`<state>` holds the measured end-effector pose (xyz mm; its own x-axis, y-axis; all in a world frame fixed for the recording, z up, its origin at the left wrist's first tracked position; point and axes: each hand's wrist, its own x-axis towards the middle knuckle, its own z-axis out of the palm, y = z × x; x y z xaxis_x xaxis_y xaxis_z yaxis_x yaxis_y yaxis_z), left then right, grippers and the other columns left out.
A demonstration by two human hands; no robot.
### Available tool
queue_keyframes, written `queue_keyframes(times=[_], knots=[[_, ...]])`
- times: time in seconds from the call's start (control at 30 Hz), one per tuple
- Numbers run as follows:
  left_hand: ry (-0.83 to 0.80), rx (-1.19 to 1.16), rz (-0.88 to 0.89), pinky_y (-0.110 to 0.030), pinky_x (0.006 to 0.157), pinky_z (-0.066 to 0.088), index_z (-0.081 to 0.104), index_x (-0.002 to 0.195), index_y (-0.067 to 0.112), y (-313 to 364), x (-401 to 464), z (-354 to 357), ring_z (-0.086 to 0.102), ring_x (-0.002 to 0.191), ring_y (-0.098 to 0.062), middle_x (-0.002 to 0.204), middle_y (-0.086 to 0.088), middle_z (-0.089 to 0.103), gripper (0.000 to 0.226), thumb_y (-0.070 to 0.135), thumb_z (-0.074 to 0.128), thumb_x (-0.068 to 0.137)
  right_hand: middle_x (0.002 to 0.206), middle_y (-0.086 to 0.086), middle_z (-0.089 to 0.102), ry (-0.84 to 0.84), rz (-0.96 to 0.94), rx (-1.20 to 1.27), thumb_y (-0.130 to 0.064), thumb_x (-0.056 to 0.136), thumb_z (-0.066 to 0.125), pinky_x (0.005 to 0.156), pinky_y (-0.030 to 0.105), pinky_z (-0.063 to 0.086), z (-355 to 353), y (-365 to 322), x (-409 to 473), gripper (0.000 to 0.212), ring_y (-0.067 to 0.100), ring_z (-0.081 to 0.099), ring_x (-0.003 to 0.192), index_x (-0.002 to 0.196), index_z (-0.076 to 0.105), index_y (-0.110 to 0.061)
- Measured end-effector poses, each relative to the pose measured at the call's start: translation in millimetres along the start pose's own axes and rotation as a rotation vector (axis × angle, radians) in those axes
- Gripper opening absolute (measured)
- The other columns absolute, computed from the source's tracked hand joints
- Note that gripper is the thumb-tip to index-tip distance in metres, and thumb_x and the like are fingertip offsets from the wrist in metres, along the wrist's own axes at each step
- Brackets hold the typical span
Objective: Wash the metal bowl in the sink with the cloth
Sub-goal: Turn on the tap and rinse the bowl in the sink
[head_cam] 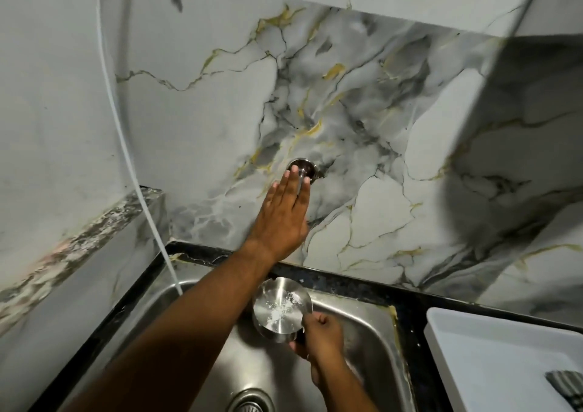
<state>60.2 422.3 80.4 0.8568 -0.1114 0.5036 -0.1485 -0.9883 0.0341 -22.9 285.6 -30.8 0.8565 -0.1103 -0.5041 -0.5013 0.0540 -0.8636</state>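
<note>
right hand grips the bowl at lower centre; suds show inside. left hand, fingers flat, reaches the tap. rinsing remains.

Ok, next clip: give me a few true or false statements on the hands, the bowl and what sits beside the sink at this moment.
1. The right hand holds the metal bowl over the sink. True.
2. The left hand is scrubbing inside the bowl. False: it reaches up, fingers flat and extended, to the round metal wall fitting.
3. White residue shows inside the bowl. True.
4. The bowl lies flat on the drain. False: it is lifted and tilted, apart from the drain.
5. A white tray sits to the right of the sink. True.
</note>
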Motion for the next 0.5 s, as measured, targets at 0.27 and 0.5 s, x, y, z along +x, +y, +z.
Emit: queue_keyframes(times=[0.27, 0.5], knots=[[-0.064, 0.039, 0.247, -0.045, 0.122, 0.009, -0.008, 0.151, 0.006, -29.4, -2.1, -14.5, 0.001, 0.15, -0.03, 0.161, -0.021, -0.007, 0.072, 0.031, 0.031, 0.096, 0.085, 0.022, 0.067, 0.025, 0.013, -0.01, -0.005, 0.089, 0.057, 0.068, 0.052, 0.061, -3.5, 5.2, 3.5, 0.011, 0.028, 0.063, 0.068, 0.096, 0.062, 0.002], [-0.063, -0.012, 0.135, -0.047, 0.122, 0.01, 0.0, 0.154, 0.016, -25.3, -2.2, -16.8, -0.004, 0.15, -0.026, 0.163, -0.009, -0.003, 0.068, 0.034, 0.027, 0.094, 0.083, 0.025, 0.065, 0.083, 0.04, -0.065, -0.006, 0.086, 0.054, 0.055, 0.04, 0.059, -12.2, 20.4, -4.9, 0.01, 0.027, 0.06, 0.064, 0.081, 0.062, -0.002]])
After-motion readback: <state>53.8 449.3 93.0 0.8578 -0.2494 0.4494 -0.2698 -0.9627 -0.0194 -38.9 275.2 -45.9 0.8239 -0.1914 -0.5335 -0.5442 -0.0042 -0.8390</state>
